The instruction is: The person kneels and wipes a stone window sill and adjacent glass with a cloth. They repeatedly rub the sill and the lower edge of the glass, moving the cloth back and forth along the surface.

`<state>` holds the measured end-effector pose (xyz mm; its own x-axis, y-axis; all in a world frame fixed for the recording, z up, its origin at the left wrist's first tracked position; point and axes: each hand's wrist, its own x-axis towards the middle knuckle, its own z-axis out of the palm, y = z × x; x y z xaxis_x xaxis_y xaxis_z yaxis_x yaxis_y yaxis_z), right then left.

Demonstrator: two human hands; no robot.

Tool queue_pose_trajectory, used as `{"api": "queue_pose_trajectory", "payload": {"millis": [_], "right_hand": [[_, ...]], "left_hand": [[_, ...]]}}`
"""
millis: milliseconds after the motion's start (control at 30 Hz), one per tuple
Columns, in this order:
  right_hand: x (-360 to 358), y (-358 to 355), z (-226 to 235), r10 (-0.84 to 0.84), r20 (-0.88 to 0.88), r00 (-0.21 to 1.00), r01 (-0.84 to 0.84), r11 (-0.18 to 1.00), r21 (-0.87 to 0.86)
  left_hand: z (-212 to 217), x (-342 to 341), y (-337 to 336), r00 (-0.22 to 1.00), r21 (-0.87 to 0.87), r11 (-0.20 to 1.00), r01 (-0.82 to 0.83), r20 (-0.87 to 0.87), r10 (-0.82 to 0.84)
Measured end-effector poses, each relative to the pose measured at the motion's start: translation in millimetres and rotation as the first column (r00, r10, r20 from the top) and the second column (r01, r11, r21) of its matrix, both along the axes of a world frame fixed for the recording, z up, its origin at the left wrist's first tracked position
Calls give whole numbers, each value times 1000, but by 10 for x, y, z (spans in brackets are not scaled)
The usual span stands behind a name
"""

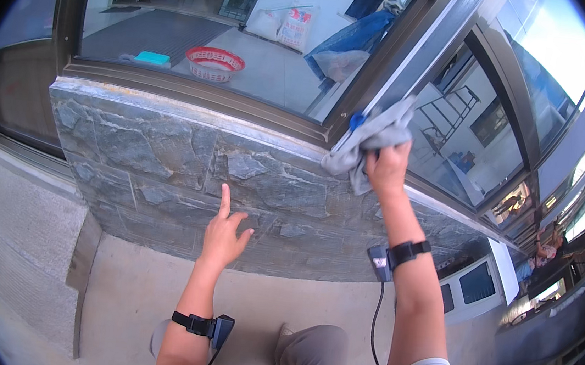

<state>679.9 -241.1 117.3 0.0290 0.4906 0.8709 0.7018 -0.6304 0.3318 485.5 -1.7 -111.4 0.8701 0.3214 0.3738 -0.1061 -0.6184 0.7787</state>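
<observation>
My right hand [388,165] grips a crumpled grey cloth [375,138] and presses it against the dark metal corner post [420,50] of the window frame, near its foot. A small blue patch shows at the cloth's left edge; I cannot make out what it is. Over the grey stone wall [271,184] hovers my left hand [225,236], holding nothing, its index finger stretched out and the other fingers partly bent. Above that hand is the large window pane [262,65], bordered along the bottom by a brown frame and a pale stone ledge [192,116].
Behind the glass stand a red-and-white basket [214,64], a turquoise box-like thing [152,59], white sacks [294,27] and a stepladder [449,117]. A white cabinet-like unit [474,283] stands by the wall at right. Another person [548,248] is farther off. Stone steps [22,247] rise at left.
</observation>
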Motion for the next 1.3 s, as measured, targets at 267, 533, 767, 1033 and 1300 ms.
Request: {"api": "queue_pose_trajectory", "payload": {"millis": [267, 533, 767, 1033, 1300], "right_hand": [[-283, -189, -101, -41, -258, 965, -20, 972, -233], [206, 124, 1330, -63, 22, 998, 54, 957, 286], [4, 136, -71, 43, -25, 999, -41, 995, 87], [-357, 13, 395, 57, -126, 990, -65, 996, -56], [201, 458, 2032, -152, 127, 980, 117, 962, 245]], "left_hand": [[-17, -30, 14, 1000, 32, 999, -1, 9, 1], [-109, 32, 19, 997, 66, 998, -1, 78, -4], [-74, 34, -37, 998, 58, 998, -17, 66, 13], [-10, 11, 8, 999, 26, 1000, 11, -30, -10], [-100, 41, 21, 999, 83, 997, 3, 41, -7]]}}
